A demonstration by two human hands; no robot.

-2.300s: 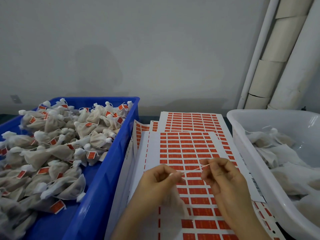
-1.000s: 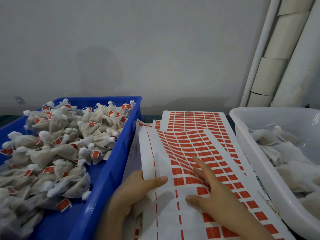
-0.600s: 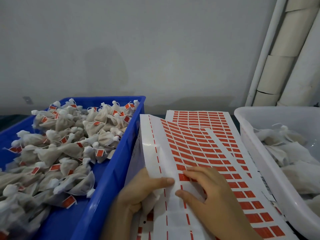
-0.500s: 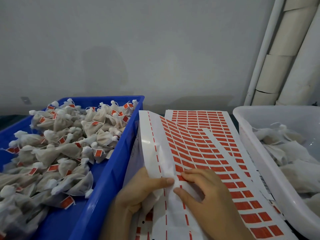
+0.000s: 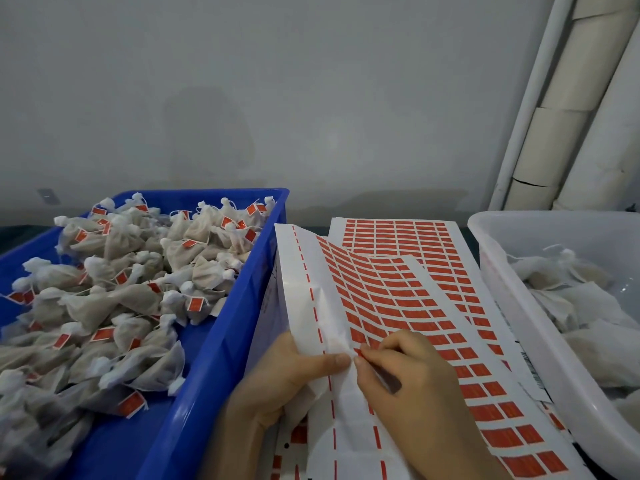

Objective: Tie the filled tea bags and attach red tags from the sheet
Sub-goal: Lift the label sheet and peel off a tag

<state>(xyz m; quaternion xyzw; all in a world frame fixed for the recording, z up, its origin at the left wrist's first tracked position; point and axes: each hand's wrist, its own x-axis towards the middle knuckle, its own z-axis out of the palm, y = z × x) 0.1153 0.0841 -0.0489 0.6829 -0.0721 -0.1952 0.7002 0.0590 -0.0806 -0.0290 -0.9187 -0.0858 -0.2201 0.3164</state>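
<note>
The top sheet of red tags (image 5: 381, 292) lies between the two bins, its left side lifted and curled. My left hand (image 5: 287, 379) grips that left edge with the thumb pressed on top. A bit of white tea bag mesh (image 5: 301, 400) shows under its palm. My right hand (image 5: 412, 379) rests on the sheet with fingers curled. Its thumb and forefinger pinch at a red tag (image 5: 360, 351) in the leftmost full column, right beside my left thumb.
A blue crate (image 5: 225, 341) on the left holds several tied, tagged tea bags (image 5: 138, 292). A white tub (image 5: 502, 271) on the right holds untagged bags (image 5: 571, 306). More tag sheets (image 5: 398, 230) lie beneath. White pipes (image 5: 554, 116) stand at the back right.
Earlier both hands held a string above the sheet. Since then my left hand lifted the sheet's left edge, and my right hand went from flat on the sheet to pinching at a tag.
</note>
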